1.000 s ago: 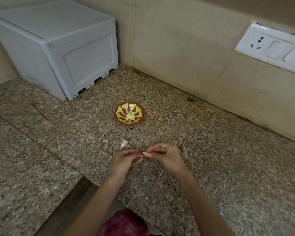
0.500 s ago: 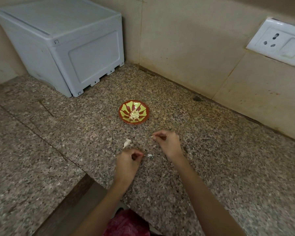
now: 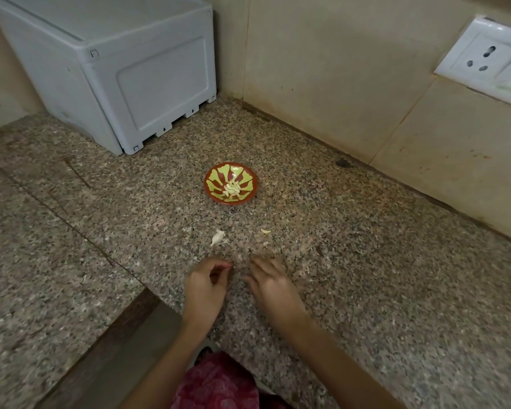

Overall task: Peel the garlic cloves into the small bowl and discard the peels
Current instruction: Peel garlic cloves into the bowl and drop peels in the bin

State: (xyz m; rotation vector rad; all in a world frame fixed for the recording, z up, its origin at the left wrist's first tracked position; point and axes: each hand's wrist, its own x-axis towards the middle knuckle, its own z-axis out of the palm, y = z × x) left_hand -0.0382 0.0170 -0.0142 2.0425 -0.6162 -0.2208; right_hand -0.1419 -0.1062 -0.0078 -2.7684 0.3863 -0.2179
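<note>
Speckled granite countertop [image 3: 366, 290] fills the head view, meeting beige wall tiles [image 3: 322, 69] at the back. White plastic box [image 3: 124, 69] sits in the far left corner against the wall. White socket and switch plate [image 3: 490, 63] is on the wall at upper right. Dark spot [image 3: 343, 163] lies on the counter near the wall base.

Small bowl [image 3: 248, 184], red with green pattern, stands on the counter in mid frame, apart from the box and the wall. Peeled garlic cloves [image 3: 232, 188] are heaped in its centre.

Nearer the person, an unpeeled garlic clove [image 3: 217, 237] lies on the granite, between the bowl and the hands, touching neither. Small pale scrap [image 3: 265, 231] lies just right of it, also on the counter; peel or garlic bit, cannot tell.

Left hand [image 3: 205, 286] is low over the counter, fingers curled in, thumb and forefinger tips pressed together near the front; whether anything is pinched there is too small to tell. Right hand [image 3: 270, 283] is beside it, palm down, fingers loosely spread and pointing forward, nothing visibly held, slightly blurred. Hands are close, not touching, with a gap of bare granite between them. Both forearms come in from the bottom edge. Red patterned cloth [image 3: 219, 385] shows at bottom centre, at the counter edge. Dark wood strip [image 3: 121, 329] runs along that edge on the left.
</note>
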